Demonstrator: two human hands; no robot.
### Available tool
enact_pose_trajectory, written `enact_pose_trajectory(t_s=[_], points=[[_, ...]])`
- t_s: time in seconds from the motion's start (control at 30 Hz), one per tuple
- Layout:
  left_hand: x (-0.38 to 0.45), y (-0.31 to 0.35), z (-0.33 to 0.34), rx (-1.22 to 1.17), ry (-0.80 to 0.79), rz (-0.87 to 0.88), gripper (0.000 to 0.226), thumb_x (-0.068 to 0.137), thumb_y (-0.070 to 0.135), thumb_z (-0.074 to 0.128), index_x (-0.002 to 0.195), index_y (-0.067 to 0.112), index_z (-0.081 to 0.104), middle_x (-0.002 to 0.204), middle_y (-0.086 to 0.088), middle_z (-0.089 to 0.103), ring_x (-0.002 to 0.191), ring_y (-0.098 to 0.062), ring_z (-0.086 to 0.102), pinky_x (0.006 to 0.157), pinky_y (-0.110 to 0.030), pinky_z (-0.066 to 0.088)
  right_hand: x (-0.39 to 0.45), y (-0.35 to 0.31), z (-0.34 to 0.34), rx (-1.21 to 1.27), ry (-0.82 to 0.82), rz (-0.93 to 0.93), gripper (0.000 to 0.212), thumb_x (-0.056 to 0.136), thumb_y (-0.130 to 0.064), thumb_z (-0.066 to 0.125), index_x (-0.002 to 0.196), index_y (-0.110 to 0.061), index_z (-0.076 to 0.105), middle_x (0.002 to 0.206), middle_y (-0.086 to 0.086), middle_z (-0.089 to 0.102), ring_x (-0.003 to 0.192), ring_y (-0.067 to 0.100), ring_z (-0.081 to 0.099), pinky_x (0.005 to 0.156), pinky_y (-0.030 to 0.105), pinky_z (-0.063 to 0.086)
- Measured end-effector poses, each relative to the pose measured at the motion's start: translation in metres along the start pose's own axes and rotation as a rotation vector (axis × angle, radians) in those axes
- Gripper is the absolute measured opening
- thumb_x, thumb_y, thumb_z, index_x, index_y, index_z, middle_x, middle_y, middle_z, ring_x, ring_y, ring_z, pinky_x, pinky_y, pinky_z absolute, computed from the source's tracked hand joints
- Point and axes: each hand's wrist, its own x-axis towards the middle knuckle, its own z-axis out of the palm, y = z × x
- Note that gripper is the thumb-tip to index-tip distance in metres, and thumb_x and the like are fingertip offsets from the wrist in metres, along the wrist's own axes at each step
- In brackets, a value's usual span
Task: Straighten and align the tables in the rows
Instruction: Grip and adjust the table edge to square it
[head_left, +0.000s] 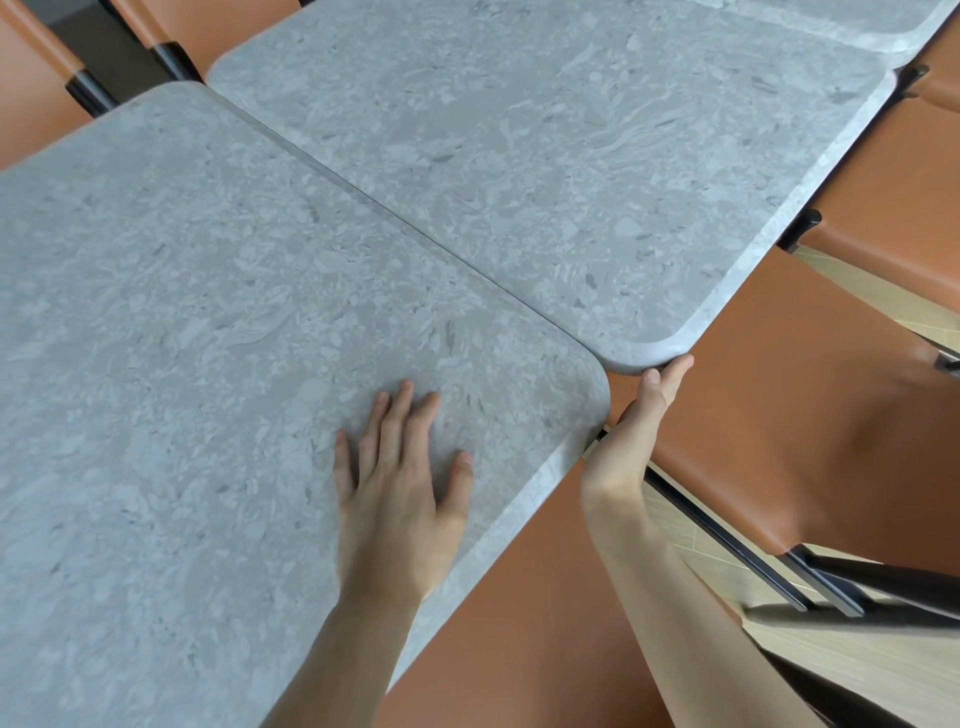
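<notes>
Two grey stone-patterned tables stand edge to edge. The near table (182, 338) fills the left and centre, and the far table (545, 156) runs to the upper right. A thin dark seam separates them. The far table's rounded corner sits a little farther out than the near table's corner. My left hand (405, 483) lies flat, fingers spread, on the near table close to its corner. My right hand (631, 426) reaches below the edge at the gap between the two corners, thumb up against the far table's rounded corner; its other fingers are hidden under the tabletop.
Orange-brown leather chairs with black metal frames line both sides: one seat (779, 415) right beside my right arm, others at the top left (31, 93) and right (893, 197). A third grey tabletop (841, 21) adjoins at the top right. Pale wood floor (857, 660) shows at lower right.
</notes>
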Motion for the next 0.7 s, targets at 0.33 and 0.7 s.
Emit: enact_pose_trajectory(t_s=[0.33,0.7], points=[[0.0,0.0,-0.002,0.003,-0.017,0.006,0.067,0.093,0.06,0.019,0.155,0.035,0.025,0.168,0.015,0.011,0.154,-0.002,-0.006,0.126,-0.043,-0.007,0.002,0.002,-0.005,-0.008,0.004,0.029,0.079,0.084,-0.067,0.033,0.155,-0.051,0.0,0.164,-0.032,-0.001,0.153,0.001,0.001,0.126,0.044,0.012],[-0.004,-0.003,0.001,-0.051,0.042,0.036,0.073,0.086,0.062,0.021,0.153,0.035,0.032,0.166,0.018,0.016,0.152,0.003,-0.001,0.126,-0.04,-0.007,-0.019,0.002,-0.001,0.024,-0.151,0.157,0.092,0.078,-0.038,0.082,0.14,-0.063,0.018,0.144,-0.009,0.051,0.124,0.009,0.06,0.108,0.044,0.049]])
